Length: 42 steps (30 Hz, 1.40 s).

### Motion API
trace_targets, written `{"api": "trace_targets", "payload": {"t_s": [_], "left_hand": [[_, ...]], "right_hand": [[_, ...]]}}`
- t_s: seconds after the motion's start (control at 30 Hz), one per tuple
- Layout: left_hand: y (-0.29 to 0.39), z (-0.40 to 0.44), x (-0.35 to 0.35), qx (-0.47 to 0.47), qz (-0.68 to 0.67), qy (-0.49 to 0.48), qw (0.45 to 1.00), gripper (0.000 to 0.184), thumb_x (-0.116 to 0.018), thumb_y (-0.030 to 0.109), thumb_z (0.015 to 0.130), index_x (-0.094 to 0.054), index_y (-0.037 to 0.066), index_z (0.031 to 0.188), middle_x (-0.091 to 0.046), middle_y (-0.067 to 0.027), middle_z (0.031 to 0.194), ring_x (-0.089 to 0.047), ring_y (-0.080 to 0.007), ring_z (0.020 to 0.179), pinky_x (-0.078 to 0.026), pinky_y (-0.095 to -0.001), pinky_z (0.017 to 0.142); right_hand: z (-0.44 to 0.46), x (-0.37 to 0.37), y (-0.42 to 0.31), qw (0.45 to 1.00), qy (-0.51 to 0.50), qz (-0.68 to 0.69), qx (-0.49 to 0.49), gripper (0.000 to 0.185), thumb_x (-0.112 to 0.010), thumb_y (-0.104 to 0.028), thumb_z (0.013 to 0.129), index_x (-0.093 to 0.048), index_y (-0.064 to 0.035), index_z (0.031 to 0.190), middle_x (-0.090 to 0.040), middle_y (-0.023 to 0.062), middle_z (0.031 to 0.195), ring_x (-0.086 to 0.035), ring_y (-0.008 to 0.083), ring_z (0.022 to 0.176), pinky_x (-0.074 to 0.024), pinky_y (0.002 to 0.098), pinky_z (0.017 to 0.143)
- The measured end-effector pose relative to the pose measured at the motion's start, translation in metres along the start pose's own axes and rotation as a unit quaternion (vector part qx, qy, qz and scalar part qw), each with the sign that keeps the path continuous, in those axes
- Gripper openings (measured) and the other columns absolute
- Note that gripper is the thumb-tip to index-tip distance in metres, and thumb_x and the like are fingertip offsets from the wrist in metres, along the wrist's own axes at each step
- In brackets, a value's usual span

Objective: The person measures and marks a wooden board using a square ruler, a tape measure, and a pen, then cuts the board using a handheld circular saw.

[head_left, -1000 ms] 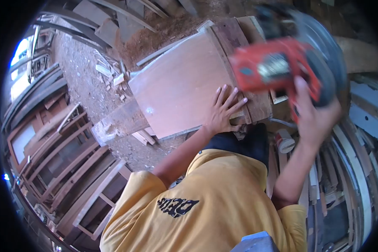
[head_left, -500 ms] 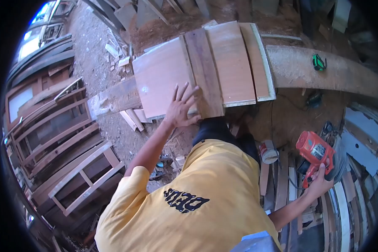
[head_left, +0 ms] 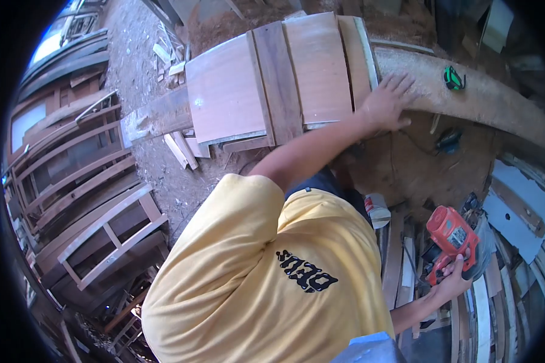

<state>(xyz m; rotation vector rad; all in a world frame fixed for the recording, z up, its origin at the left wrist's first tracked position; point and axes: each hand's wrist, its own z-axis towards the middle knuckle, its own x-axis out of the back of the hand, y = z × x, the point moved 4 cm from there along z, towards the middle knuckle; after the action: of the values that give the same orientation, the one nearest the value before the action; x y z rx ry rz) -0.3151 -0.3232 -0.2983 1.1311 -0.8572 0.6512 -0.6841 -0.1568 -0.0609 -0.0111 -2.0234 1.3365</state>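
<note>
My left hand (head_left: 389, 104) stretches across to the right, fingers spread, at the right edge of the panels; I cannot tell whether it touches the wood. It holds nothing. A pale plywood panel (head_left: 224, 91) lies on the bench plank, with a narrow brown board (head_left: 278, 78) across it and another panel (head_left: 318, 66) to the right. Beyond my left hand, a green and black tape measure (head_left: 453, 78) lies on the plank. At the lower right, my right hand (head_left: 453, 277) is closed around the handle of a red power tool (head_left: 448, 228), over stacked wood strips.
The long bench plank (head_left: 496, 103) runs left to right under the panels. Wooden frames (head_left: 112, 236) are stacked at the left. A white bucket (head_left: 377, 212) stands by my legs. A teal and black tool (head_left: 448, 140) lies beyond it. Timber strips (head_left: 481, 320) fill the lower right.
My left hand has left the narrow board and swung right to the panels' right edge, toward the tape measure. My right hand still holds the red power tool in nearly the same place.
</note>
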Motion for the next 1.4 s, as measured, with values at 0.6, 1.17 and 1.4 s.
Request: {"api": "trace_targets", "payload": {"t_s": [0.6, 1.17, 1.4], "left_hand": [[-0.011, -0.024, 0.132, 0.203, -0.159, 0.232, 0.938, 0.058, -0.062, 0.005, 0.089, -0.047, 0.004, 0.146, -0.05, -0.0243, 0.149, -0.046, -0.0364, 0.142, -0.036, -0.0436, 0.119], [-0.236, -0.439, 0.392, 0.25, -0.405, 0.756, 0.448, 0.042, -0.055, 0.032, 0.103, -0.042, 0.008, 0.135, -0.045, -0.0108, 0.126, -0.047, -0.0206, 0.115, -0.044, -0.037, 0.095], [-0.353, -0.536, 0.466, 0.403, -0.404, 0.718, 0.398, 0.1, -0.057, 0.061, 0.097, -0.014, 0.001, 0.165, -0.016, -0.0236, 0.17, -0.029, -0.0378, 0.153, -0.026, -0.056, 0.124]], "right_hand": [[0.027, 0.025, 0.012, 0.994, -0.026, 0.102, 0.016, 0.03, -0.064, 0.004, 0.095, -0.067, 0.0055, 0.125, -0.059, 0.0032, 0.071, -0.044, 0.0069, 0.048, -0.0379, 0.0248, 0.045], [0.037, -0.036, -0.001, 0.989, -0.058, 0.122, 0.056, 0.026, -0.068, 0.001, 0.095, -0.072, 0.0016, 0.121, -0.052, -0.0025, 0.067, -0.042, 0.0056, 0.05, -0.0344, 0.025, 0.045], [-0.019, -0.073, -0.031, 0.988, -0.05, 0.122, 0.082, 0.028, -0.069, -0.001, 0.094, -0.072, -0.0011, 0.122, -0.054, -0.0023, 0.067, -0.044, 0.0061, 0.047, -0.0382, 0.0243, 0.043]]}}
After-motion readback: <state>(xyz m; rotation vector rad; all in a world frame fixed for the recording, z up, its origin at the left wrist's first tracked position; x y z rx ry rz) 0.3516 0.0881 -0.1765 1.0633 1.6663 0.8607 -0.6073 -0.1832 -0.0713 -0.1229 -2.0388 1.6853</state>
